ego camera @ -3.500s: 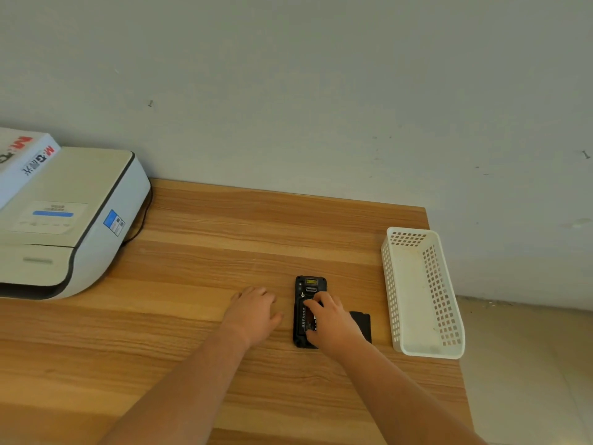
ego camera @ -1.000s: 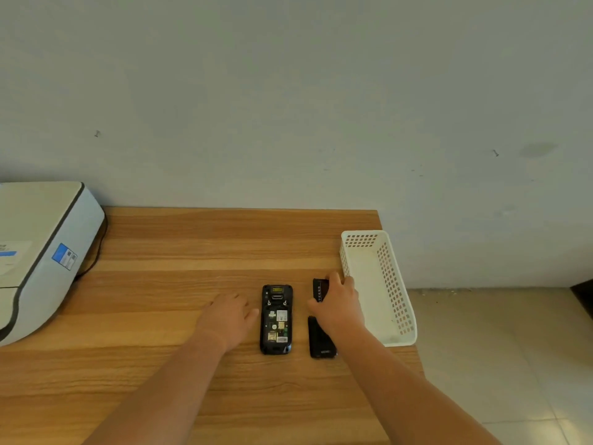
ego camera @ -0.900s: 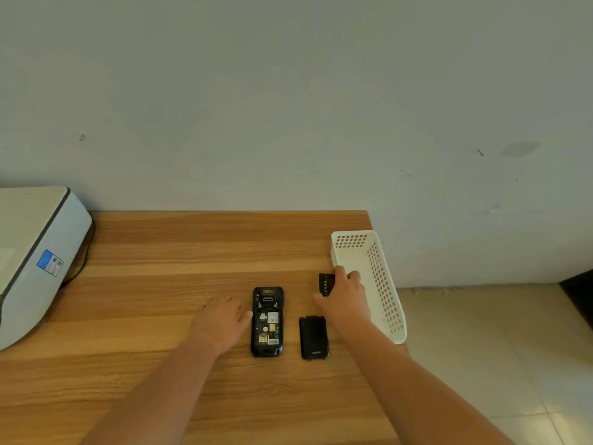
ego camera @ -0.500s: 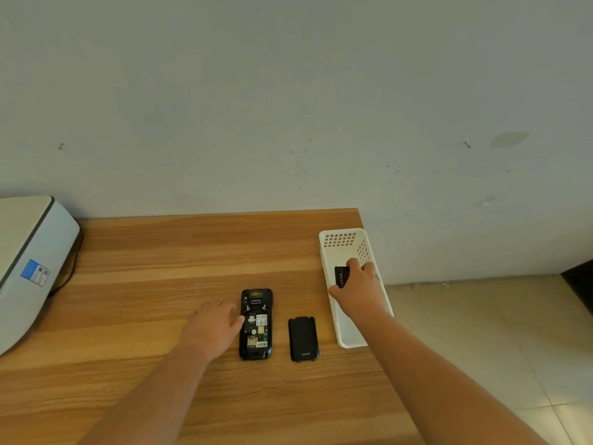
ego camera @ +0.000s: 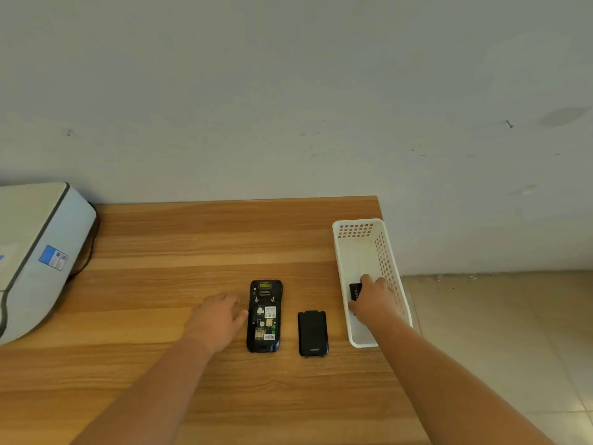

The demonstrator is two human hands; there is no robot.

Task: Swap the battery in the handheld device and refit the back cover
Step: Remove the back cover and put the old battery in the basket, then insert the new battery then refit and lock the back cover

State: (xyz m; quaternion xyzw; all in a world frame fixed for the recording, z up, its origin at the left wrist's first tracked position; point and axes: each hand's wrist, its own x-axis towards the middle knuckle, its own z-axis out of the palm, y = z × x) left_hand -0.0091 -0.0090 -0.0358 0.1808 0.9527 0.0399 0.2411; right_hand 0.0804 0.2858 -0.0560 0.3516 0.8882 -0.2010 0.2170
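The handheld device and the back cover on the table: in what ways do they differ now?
The handheld device is longer and lies open, labels and parts showing; the back cover is shorter and plain black. The left hand touches the device; the cover lies untouched. Both lie flat and parallel on the table.

Soft, even light filled the scene, with no glare and no hard-edged shadows. The wall (ego camera: pixel 288 91) looked dull grey-green and darkened toward the top corners. Faint shadows sat under both forearms on the desk (ego camera: pixel 192 245). The wide lens bowed the desk's far edge. Focus was slightly soft, with mild compression smear throughout.
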